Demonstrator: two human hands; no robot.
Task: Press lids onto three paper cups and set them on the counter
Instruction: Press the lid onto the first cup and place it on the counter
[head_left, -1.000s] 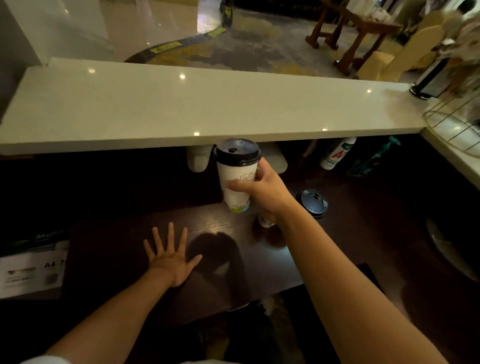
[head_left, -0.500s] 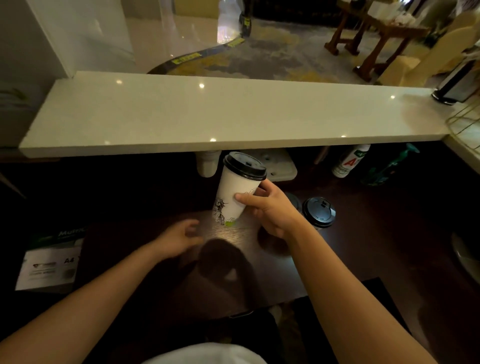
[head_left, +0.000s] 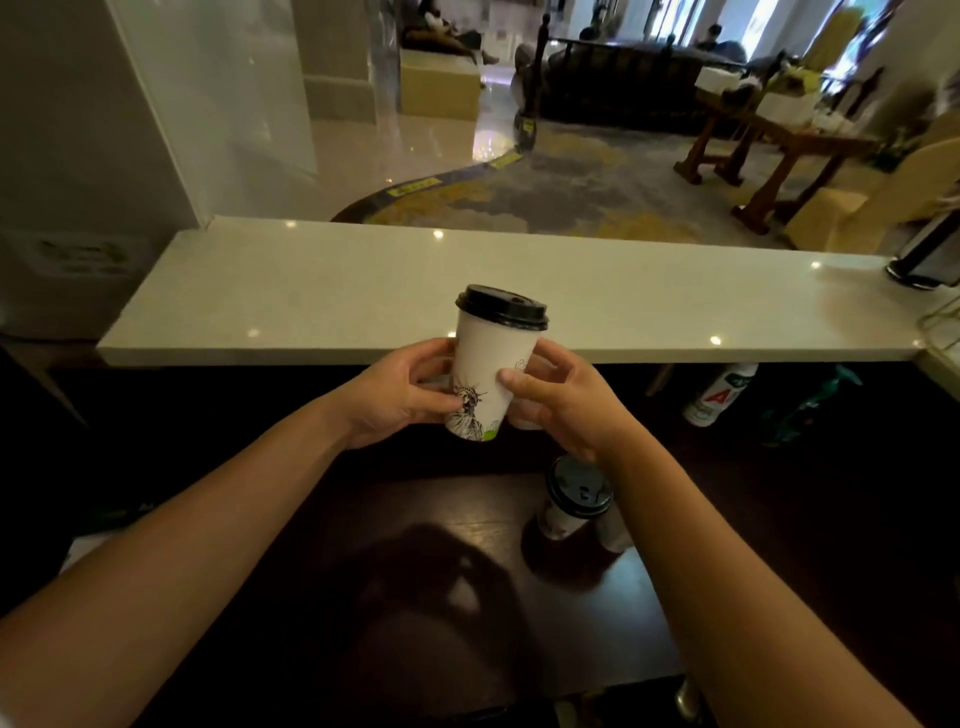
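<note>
A white paper cup (head_left: 485, 364) with a drawn figure and a black lid (head_left: 501, 307) is held in the air in front of the pale counter's (head_left: 322, 291) near edge. My left hand (head_left: 400, 392) grips its left side and my right hand (head_left: 558, 397) grips its right side. Below my right wrist, a second lidded paper cup (head_left: 569, 501) stands on the dark lower table (head_left: 415, 597); another cup behind it is mostly hidden by my arm.
A white bottle with a red label (head_left: 719, 392) and a green spray bottle (head_left: 810, 397) stand under the counter at right. A dark round base (head_left: 919, 270) sits on the counter's right end. Beyond the counter is a lobby with wooden furniture.
My left hand left the dark table and joined my right hand on the cup. The cup rose from under the counter to its edge level. The view tilted upward.
</note>
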